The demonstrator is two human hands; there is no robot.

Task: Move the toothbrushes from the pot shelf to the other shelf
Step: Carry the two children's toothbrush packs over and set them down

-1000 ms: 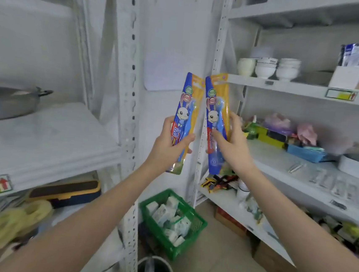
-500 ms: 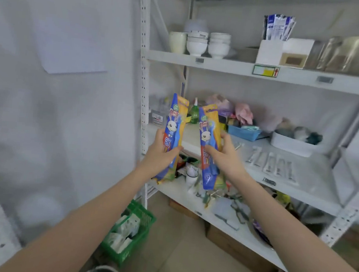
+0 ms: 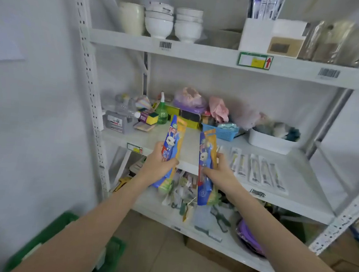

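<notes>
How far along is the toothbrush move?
Carrying looks done: each hand, left hand and right hand, grips one toothbrush pack in front of the middle shelf. Still left: laying both down, perhaps on the bare patch beside the wrapped toothbrushes.

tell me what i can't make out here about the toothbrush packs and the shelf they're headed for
All in the head view:
- Left toothbrush pack: middle hidden by the left hand.
- Right toothbrush pack: print blurred; the right hand covers its edge.
- Brushes inside both packs: not discernible.
- Middle shelf: right end cut off by the upright.
- Shelf label: text too small.
</notes>
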